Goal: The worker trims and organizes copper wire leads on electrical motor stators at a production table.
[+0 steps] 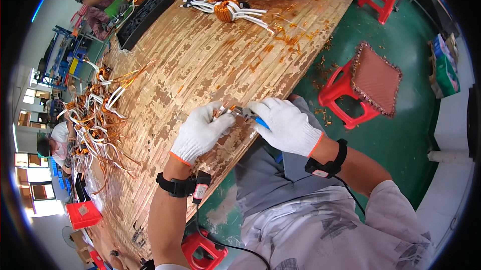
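Note:
My left hand [198, 132], in a white knitted glove, is closed on some wire ends [231, 109] with white sleeving and bare copper colour. Whatever else is inside that fist is hidden. My right hand [293, 125], gloved the same way, grips blue-handled cutting pliers [261, 122]. The pliers' jaws meet the wire ends just right of my left fingers. Whether the jaws are closed on the wire is too small to tell. Both hands are over the near edge of the worn wooden table [200, 69].
Copper coils with white leads [226, 11] lie at the table's far side, among copper scraps [288, 44]. A heap of similar coils [95, 119] is at the left. A black tray [143, 19] stands near a co-worker [102, 9]. Right, a red stool [335, 94] bears a cushion [377, 79].

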`<state>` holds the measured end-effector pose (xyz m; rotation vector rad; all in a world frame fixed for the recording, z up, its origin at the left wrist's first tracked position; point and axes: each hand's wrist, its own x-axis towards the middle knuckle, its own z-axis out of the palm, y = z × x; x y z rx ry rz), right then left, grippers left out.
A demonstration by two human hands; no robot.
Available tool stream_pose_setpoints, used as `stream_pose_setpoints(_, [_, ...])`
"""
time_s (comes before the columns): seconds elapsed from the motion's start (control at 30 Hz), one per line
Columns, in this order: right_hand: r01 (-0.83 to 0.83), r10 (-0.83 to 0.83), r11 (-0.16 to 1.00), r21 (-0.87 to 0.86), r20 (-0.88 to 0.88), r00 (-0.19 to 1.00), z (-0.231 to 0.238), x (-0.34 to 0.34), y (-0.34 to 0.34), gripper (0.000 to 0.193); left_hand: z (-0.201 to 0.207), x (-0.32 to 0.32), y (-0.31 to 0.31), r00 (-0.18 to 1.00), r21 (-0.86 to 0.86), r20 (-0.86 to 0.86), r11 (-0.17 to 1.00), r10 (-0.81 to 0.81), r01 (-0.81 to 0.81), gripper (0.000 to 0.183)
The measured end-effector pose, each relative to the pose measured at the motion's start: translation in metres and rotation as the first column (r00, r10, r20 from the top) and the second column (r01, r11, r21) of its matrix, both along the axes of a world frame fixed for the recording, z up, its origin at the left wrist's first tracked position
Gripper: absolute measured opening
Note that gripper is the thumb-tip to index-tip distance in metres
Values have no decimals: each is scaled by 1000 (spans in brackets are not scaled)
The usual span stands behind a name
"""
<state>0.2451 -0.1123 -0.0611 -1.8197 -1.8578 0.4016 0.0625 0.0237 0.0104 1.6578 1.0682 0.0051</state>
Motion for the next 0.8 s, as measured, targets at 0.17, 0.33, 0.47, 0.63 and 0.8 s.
stream_pose_setpoints(0.17, [32, -38, 995, -98, -64, 997, 9, -5, 1, 44, -3, -7, 1, 1000, 48, 1, 999, -19, 19, 16])
stream_pose_setpoints(0.33, [15, -17, 998, -60, -23, 1000, 11, -5, -1, 44, 0, -5, -2, 999, 134, -20, 991, -26, 29, 21])
stream_pose_setpoints(0.47, [21, -22, 997, -75, -18, 1000, 10, -8, -1, 44, -9, -9, 1, 995, 210, -52, 973, -86, 95, 23])
stream_pose_setpoints(0.63, [21, -20, 1000, -12, 56, 998, 15, -12, -1, 43, -24, -11, -3, 993, 258, 8, 960, -116, 110, 20])
stream_pose_setpoints(0.8, [-23, -7, 984, -177, -169, 986, 17, -6, -1, 43, -19, -8, -4, 990, 215, -43, 967, -131, 138, 21])
